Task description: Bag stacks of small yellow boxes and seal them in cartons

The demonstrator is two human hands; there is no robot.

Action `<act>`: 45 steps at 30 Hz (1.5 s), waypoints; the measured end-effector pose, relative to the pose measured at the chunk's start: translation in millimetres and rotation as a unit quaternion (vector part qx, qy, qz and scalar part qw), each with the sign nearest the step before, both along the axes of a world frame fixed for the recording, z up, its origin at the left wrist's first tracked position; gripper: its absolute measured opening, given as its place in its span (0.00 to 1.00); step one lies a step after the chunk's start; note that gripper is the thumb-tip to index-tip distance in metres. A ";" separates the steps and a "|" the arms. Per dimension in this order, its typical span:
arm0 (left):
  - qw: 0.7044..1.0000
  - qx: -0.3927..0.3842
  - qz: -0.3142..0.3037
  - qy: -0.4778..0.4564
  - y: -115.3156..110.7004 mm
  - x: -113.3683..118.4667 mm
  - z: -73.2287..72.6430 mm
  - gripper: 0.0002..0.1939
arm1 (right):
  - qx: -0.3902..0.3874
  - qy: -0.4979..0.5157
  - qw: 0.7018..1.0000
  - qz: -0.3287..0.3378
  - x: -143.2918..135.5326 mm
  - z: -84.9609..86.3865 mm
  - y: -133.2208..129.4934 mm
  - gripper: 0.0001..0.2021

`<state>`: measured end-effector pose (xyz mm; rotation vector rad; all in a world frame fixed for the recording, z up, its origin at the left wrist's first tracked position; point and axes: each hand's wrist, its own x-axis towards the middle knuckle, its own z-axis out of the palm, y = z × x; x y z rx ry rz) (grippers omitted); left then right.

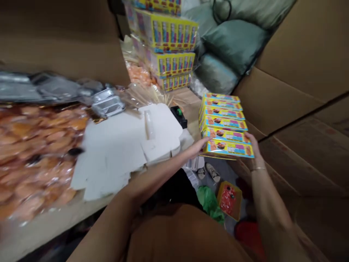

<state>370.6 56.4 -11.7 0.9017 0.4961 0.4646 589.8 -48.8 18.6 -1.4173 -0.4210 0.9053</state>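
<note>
A row of several yellow boxes (226, 122) with blue and pink print is held between my two hands, over the right end of the table. My left hand (200, 145) grips the row at its near left corner, thumb on top. At the near right corner my right hand (255, 147) holds the other side, with a thin bracelet at the wrist. The undersides of the boxes and most of my fingers are hidden. Just left of the row lies a black tape dispenser (179, 117) with green tape.
Flat white cardboard pieces (114, 149) cover the table's middle. Orange packets (35, 156) and clear trays (107, 102) lie left. Wrapped yellow boxes (171, 32) are stacked behind. Green sacks (237, 43) and large cartons (300, 51) stand right. A yellow basket (237, 202) is on the floor.
</note>
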 end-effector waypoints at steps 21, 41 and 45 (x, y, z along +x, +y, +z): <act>0.735 0.239 0.489 0.405 -171.8 -343.7 -7.5 0.25 | 0.222 -0.289 0.891 0.270 -246.4 -57.8 24.2 0.24; 0.546 0.011 0.617 0.566 -309.9 -499.8 -129.1 0.16 | 0.042 -0.456 0.516 0.723 -338.4 -149.1 -98.5 0.08; 0.503 0.053 0.571 0.647 -331.4 -510.9 -113.3 0.14 | 0.047 -0.440 0.559 0.701 -343.2 -142.9 -102.2 0.07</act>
